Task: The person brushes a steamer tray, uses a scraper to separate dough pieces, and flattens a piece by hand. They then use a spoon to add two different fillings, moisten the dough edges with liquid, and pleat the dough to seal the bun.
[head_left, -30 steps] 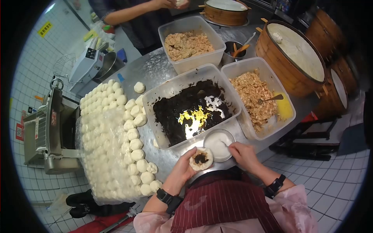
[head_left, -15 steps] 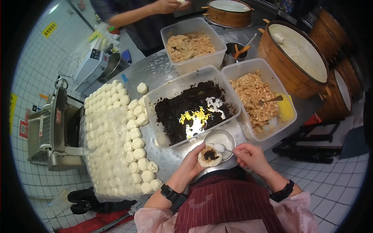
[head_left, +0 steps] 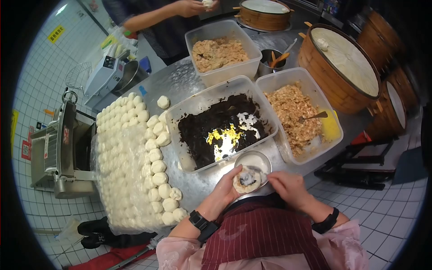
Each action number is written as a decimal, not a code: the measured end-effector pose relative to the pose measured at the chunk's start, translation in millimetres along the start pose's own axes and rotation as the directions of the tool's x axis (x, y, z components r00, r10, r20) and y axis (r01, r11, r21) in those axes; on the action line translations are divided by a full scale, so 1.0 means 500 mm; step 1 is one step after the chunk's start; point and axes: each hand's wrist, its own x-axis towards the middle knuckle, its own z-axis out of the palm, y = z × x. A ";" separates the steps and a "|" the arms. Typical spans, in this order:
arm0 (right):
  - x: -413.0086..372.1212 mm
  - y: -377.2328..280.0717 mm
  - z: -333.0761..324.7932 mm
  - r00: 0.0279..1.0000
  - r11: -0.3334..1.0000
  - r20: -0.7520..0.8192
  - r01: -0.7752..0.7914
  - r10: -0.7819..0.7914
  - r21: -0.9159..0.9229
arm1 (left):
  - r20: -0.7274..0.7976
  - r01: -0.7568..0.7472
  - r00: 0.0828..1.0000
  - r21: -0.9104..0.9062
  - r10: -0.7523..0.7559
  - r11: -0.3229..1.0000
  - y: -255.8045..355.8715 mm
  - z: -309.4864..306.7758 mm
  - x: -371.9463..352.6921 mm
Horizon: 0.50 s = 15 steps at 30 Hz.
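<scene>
A round dough wrapper [head_left: 247, 180] rests in my left hand [head_left: 228, 185], with my thumb at its edge. On the wrapper lie tan filling, dark paste and a white substance on top. My right hand [head_left: 288, 188] is closed on the handle of a spoon, whose bowl is over the filling. Just beyond both hands is a round metal bowl [head_left: 269, 163] of white contents. Behind it stands a clear tub [head_left: 198, 169] of dark paste. A second tub [head_left: 338, 131] to its right holds tan filling with a utensil in it.
Rows of dough balls [head_left: 157, 166], partly under plastic, cover the left side. Another tub of filling [head_left: 216, 84] stands farther back, beside a metal pot [head_left: 265, 67]. Bamboo steamers [head_left: 315, 81] are at right. A co-worker's hands [head_left: 193, 8] hold dough at the top.
The spoon has moved left from above the bowl onto the wrapper, and white substance now covers part of the dark paste. The wrapper has shifted slightly right. The co-worker's hands have moved slightly.
</scene>
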 end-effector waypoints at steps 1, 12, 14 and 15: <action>0.002 0.003 -0.003 0.984 0.983 -0.018 -0.178 0.179 0.051 | 0.003 -0.003 1.000 -0.002 0.003 1.000 0.001 -0.002 -0.003; 0.076 -0.021 -0.004 0.958 0.959 0.137 -0.231 0.254 -0.163 | 0.224 -0.182 0.967 0.280 0.120 0.943 0.073 0.065 -0.116; 0.122 -0.024 -0.008 0.930 0.946 0.207 -0.320 0.304 0.049 | 0.241 -0.229 0.958 0.309 0.157 0.923 0.092 0.078 -0.128; 0.140 -0.027 -0.009 0.891 0.872 0.295 -0.421 0.345 0.250 | 0.230 -0.252 0.956 0.334 0.180 0.908 0.097 0.096 -0.140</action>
